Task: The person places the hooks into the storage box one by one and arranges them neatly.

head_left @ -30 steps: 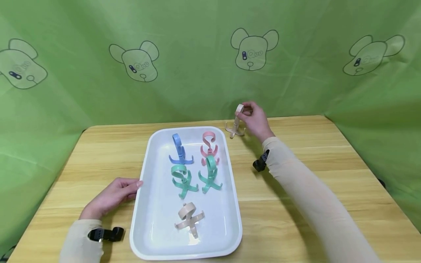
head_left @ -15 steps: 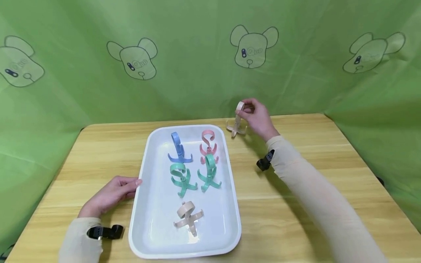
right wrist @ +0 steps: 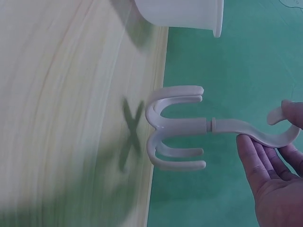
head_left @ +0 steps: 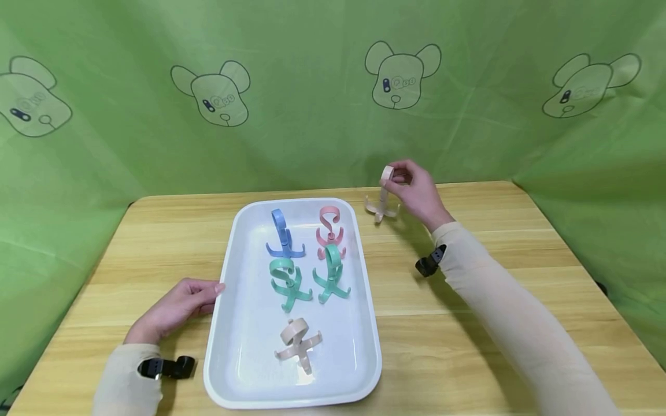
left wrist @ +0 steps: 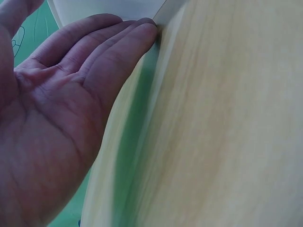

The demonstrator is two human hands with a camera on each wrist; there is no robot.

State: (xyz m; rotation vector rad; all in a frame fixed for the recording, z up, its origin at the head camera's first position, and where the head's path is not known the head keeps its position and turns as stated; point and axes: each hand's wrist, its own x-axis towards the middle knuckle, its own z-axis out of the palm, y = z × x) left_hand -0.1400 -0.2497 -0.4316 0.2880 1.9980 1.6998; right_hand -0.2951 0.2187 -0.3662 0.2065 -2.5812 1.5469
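Note:
In the head view, my right hand (head_left: pixel 416 188) pinches a beige four-prong rotating hook (head_left: pixel 382 205) by its curved top, right of the tray's far end. The right wrist view shows this hook (right wrist: pixel 182 125) held off the tabletop, its separate shadow on the wood. My left hand (head_left: pixel 179 306) holds the left rim of the white tray (head_left: pixel 213 358), thumb at the rim and fingers against the outer side. In the tray stand a blue hook (head_left: pixel 285 245), a pink hook (head_left: pixel 330 236), two green hooks, left (head_left: pixel 291 289) and right (head_left: pixel 332 277), and another beige hook (head_left: pixel 300 346).
The tray rests on a light wooden table (head_left: pixel 468 346). Green cloth (head_left: pixel 312 115) with printed bear heads rises behind and at both sides of the table. Each wrist wears a small black camera, left (head_left: pixel 179 367) and right (head_left: pixel 430 263).
My right hand has shifted slightly right and toward me with the beige hook still pinched in it. The left hand and the tray hold their places.

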